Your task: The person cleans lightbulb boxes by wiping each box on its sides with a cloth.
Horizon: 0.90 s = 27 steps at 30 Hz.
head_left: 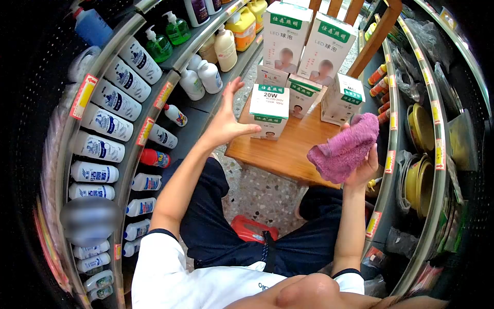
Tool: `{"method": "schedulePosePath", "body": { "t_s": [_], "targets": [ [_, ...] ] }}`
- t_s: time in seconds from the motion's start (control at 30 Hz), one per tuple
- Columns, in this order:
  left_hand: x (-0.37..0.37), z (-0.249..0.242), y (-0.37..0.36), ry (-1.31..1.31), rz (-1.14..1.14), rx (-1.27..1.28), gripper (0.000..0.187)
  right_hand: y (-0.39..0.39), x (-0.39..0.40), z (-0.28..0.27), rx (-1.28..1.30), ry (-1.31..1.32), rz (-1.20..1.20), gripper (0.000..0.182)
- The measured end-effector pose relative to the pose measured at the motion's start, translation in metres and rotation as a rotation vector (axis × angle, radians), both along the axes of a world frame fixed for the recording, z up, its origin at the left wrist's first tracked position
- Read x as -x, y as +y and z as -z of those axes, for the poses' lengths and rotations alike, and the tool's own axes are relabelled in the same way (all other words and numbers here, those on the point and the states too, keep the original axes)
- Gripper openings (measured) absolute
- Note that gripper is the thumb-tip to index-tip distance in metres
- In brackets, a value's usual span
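Note:
My left hand [230, 116] is open, thumb and fingers spread apart, just left of a small white-and-green LED bulb box [268, 109] marked 20W. In my right hand [366, 164] is a folded purple cloth [346, 148], held up over the right front of a wooden chair seat [293, 149]. Behind the 20W box stand two tall LED bulb boxes [325, 49] with smaller ones beneath them. Another small bulb box [343, 98] sits by itself on the right of the seat.
Shelves on the left carry rows of white bottles [110, 122], green pump bottles [177, 28] and yellow jugs [241, 28]. The right shelf holds yellow round pans [419, 183] and orange-red cans [378, 74]. A red plastic object [253, 226] is on the speckled floor between my legs.

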<state>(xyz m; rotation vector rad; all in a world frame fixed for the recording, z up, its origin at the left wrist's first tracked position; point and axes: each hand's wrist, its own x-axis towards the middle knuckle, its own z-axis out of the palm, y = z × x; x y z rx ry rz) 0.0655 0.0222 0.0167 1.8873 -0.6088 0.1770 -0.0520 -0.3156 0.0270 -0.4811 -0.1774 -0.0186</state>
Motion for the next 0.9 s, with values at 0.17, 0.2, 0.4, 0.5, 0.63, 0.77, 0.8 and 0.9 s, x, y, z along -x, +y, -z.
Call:
{"method": "schedulePosePath", "body": {
  "t_s": [0.17,0.2,0.4,0.5,0.63,0.77,0.8,0.9],
  "targets": [
    [-0.019,-0.001,-0.002,0.257,0.2,-0.062,0.132,0.013,-0.008,-0.004,0.163,0.008,0.123,0.066],
    [-0.02,0.0,-0.004,0.257,0.189,-0.016,0.125,0.015,-0.009,-0.005,0.154,-0.037,0.08,0.067],
    [0.014,-0.013,-0.02,0.057,0.035,-0.095,0.103,0.042,0.006,-0.012,0.927,-0.169,0.305,0.059],
    [0.042,-0.01,-0.031,-0.053,-0.076,-0.119,0.095,0.071,0.009,-0.038,1.527,-0.514,0.577,0.051],
    [0.061,0.0,-0.038,-0.103,-0.152,-0.085,0.098,0.097,0.022,-0.024,1.809,-0.603,0.66,0.055],
    [0.068,0.005,-0.045,-0.163,-0.165,-0.103,0.1,0.115,0.025,-0.015,1.902,-0.689,0.703,0.038],
    [0.068,0.006,-0.045,-0.193,-0.15,-0.114,0.1,0.12,0.026,-0.013,1.932,-0.672,0.728,0.033],
    [0.069,0.007,-0.045,-0.27,-0.165,-0.144,0.1,0.122,0.025,-0.008,1.967,-0.636,0.72,0.033]
  ]
}}
